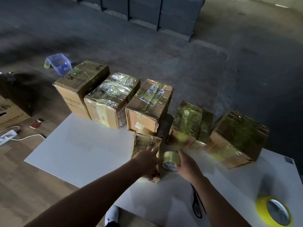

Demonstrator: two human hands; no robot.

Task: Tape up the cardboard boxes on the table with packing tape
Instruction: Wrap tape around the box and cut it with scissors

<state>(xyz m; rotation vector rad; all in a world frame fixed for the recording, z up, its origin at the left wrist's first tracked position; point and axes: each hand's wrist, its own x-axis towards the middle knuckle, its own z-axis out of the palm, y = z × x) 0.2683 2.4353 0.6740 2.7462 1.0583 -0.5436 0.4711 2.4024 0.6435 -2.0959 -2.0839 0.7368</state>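
One small cardboard box (144, 142) sits under both hands on the white table (78, 145), its top already glossy with yellowish tape. The right hand (186, 167) grips a roll of packing tape (171, 156), fingers curled round the rim, and holds it against the box's right upper edge. Blur hides whether a strip runs from the roll onto the cardboard. The left hand (145, 159) lies just left of that grip, with its fingers stretched flat across the box top and the thumb down the near side. Printed lettering shows on the box face directly below the held roll.

Beyond the grip, a row of five larger cardboard boxes (149, 105) runs along the far edge of the table, all wrapped in shiny tape. The two boxes at the row's right end stand just behind the roll, and the others run off to the left. Nearer than the grip, black scissors (197, 205) lie on the table beside the right forearm. A wider yellow tape roll (262, 210) lies flat, well to the right and near the table's corner.

On the floor far left of the hands are a blue plastic bin (59, 63), an open carton (9, 113) and a white power strip (7, 135) with its cable.
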